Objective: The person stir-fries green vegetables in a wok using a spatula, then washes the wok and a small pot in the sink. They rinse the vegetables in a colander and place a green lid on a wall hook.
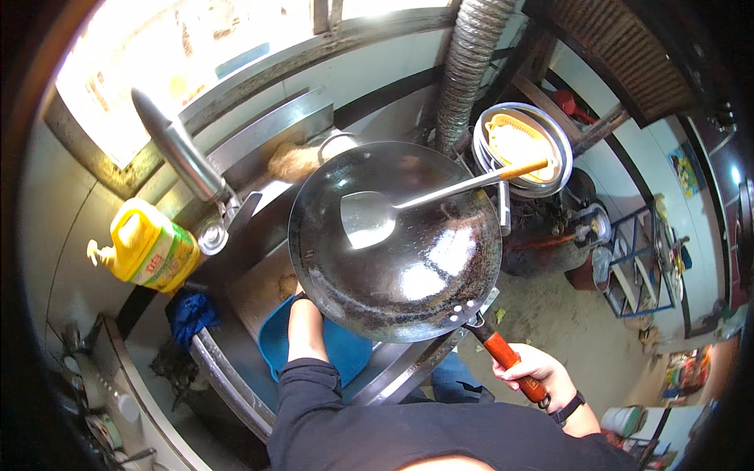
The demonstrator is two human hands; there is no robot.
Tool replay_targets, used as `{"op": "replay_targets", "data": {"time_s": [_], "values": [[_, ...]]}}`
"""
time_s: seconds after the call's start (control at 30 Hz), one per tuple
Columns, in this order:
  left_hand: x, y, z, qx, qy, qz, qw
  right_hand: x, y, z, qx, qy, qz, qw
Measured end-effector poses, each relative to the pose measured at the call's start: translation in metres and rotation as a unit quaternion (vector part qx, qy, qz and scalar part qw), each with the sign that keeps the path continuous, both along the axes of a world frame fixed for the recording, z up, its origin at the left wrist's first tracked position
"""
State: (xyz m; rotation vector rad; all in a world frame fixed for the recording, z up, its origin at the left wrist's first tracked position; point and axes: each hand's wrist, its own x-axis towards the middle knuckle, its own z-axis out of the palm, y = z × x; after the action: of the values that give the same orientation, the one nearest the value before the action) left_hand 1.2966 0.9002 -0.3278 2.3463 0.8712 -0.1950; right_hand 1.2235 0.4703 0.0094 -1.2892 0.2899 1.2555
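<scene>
Before me is a dark carbon-steel wok (353,277), wet and shiny inside, held over a metal sink (383,380). My right hand (533,368) is wrapped around its orange-brown wooden handle (500,350). Inside the wok lies a metal wok spatula (368,219); its wooden-ended handle reaches past the far right rim. My left forearm passes behind the wok's near left edge, above a blue plastic basin (347,359) in the sink. The wok hides my left hand, so what it touches cannot be seen.
A yellow detergent jug (156,247) and a blue cloth (191,315) are at the left sink edge. A faucet (177,147) rises behind. Stacked metal bowls (562,185) with a yellow basket (500,126) stand at the back right, beside a ribbed foil duct (471,65).
</scene>
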Motion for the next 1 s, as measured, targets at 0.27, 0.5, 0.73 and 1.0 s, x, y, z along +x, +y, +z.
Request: {"op": "replay_targets", "data": {"time_s": [0.27, 0.5, 0.73, 1.0], "values": [[-0.015, 0.019, 0.034, -0.03, -0.129, 0.104, 0.986, 0.006, -0.004, -0.001, 0.036, 0.004, 0.009, 0.999], [-0.115, 0.027, 0.18, -0.226, -0.089, 0.061, 0.968, 0.031, -0.019, 0.003, 0.076, 0.008, 0.059, 0.995], [-0.166, -0.09, 0.414, -0.313, -0.302, 0.082, 0.897, 0.072, -0.049, -0.014, 0.123, -0.012, 0.166, 0.978], [0.043, -0.34, 0.411, -0.442, -0.091, -0.042, 0.891, 0.139, -0.085, -0.04, 0.156, 0.002, 0.271, 0.95]]}}
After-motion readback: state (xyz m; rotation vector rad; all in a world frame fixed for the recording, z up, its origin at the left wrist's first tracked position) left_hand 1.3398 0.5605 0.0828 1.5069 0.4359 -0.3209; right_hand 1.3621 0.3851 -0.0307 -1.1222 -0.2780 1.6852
